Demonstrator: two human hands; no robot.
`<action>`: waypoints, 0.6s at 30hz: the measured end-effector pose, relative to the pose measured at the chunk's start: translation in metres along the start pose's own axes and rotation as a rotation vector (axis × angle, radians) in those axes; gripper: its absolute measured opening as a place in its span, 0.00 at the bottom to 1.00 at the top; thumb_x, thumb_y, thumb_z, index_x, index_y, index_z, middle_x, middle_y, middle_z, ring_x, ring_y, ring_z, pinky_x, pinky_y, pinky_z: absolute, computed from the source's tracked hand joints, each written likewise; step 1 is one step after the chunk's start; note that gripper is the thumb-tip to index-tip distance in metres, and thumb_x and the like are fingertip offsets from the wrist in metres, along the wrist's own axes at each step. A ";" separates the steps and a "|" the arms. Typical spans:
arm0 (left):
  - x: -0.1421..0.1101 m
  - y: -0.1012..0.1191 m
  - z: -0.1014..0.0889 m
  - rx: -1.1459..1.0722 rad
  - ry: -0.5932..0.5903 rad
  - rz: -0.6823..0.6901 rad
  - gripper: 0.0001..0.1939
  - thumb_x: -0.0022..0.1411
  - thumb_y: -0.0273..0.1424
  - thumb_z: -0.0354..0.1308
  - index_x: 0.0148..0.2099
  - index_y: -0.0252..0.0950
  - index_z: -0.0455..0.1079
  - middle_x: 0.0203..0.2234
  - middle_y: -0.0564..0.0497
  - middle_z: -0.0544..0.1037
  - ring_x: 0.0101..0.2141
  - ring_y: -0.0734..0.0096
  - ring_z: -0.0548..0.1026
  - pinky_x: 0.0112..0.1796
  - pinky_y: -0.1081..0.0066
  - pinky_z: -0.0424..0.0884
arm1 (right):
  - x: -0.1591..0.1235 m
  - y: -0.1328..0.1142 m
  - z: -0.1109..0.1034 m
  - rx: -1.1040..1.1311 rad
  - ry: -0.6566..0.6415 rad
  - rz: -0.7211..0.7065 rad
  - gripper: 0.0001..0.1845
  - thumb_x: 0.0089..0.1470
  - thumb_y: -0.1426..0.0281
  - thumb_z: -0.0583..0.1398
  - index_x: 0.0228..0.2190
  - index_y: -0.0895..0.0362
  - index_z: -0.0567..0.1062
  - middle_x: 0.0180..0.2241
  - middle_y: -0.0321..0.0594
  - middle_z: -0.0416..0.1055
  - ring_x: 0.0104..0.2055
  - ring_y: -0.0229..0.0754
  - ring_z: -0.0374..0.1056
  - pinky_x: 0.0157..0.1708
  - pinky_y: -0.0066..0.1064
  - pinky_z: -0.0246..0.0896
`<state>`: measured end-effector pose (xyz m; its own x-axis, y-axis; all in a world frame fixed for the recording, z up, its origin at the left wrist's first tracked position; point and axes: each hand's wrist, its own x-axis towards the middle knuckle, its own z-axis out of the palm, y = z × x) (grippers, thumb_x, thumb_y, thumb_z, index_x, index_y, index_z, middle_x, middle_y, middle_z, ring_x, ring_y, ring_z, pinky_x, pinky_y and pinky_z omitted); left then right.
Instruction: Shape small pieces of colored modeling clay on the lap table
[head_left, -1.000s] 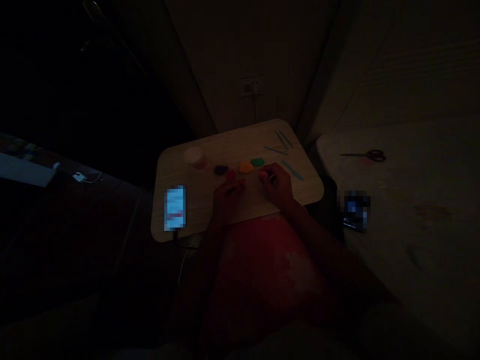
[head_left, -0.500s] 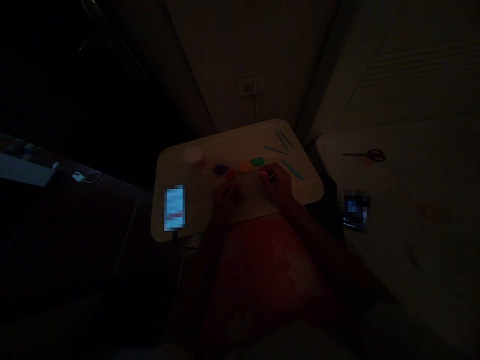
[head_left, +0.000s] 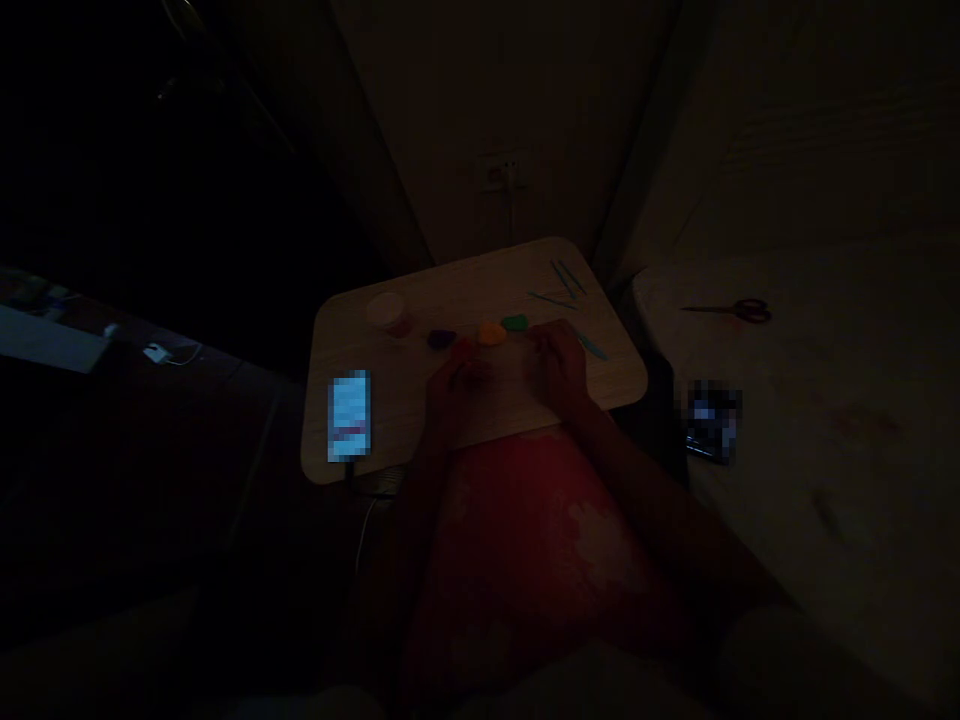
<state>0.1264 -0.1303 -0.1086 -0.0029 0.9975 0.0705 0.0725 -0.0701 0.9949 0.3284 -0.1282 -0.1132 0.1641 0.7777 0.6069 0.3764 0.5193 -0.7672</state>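
The scene is very dark. My left hand (head_left: pixel 450 390) rests low over the small table, its fingers closed around the near side of a red lump of modelling clay (head_left: pixel 461 349). To the right, my right hand (head_left: pixel 561 362) has curled fingers, and whatever is between the fingertips is hidden in shadow. Beyond and between the hands lie an orange lump of clay (head_left: pixel 492 334), a green lump (head_left: pixel 514 323) and a dark purple lump (head_left: pixel 441 339).
A pale round tub (head_left: pixel 387 312) stands at the table's (head_left: pixel 405 400) back left. A lit phone (head_left: pixel 349 415) lies front left. Several thin bluish sticks (head_left: pixel 553 300) lie back right. Scissors (head_left: pixel 739 311) and a dark device (head_left: pixel 712 422) are on the pale surface at right.
The reddish piece seen at my right fingertips no longer shows, and those fingers have shifted slightly. My left hand and the lumps have stayed in place. The picture is a little darker.
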 end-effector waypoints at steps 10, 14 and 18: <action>-0.006 0.003 0.001 0.073 -0.020 -0.111 0.09 0.55 0.36 0.67 0.29 0.35 0.78 0.21 0.52 0.79 0.21 0.72 0.75 0.24 0.74 0.71 | -0.001 0.002 -0.001 -0.068 0.050 0.040 0.07 0.62 0.67 0.54 0.37 0.50 0.72 0.39 0.45 0.66 0.43 0.51 0.64 0.43 0.46 0.67; -0.007 0.005 0.000 0.093 -0.028 -0.133 0.09 0.57 0.36 0.65 0.29 0.36 0.77 0.16 0.55 0.74 0.17 0.74 0.70 0.19 0.75 0.65 | 0.000 0.002 0.000 -0.057 0.033 0.063 0.06 0.63 0.66 0.55 0.36 0.51 0.72 0.39 0.45 0.66 0.42 0.50 0.65 0.40 0.44 0.66; -0.005 0.006 0.001 0.063 0.005 -0.073 0.11 0.61 0.37 0.63 0.36 0.36 0.81 0.21 0.52 0.79 0.20 0.72 0.74 0.23 0.73 0.69 | 0.001 0.001 0.000 -0.060 0.046 0.049 0.07 0.64 0.67 0.55 0.35 0.52 0.72 0.37 0.44 0.67 0.41 0.49 0.65 0.40 0.43 0.65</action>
<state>0.1275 -0.1358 -0.1026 -0.0150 0.9999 -0.0016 0.1342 0.0036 0.9910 0.3285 -0.1271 -0.1135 0.2243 0.7840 0.5788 0.4209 0.4578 -0.7831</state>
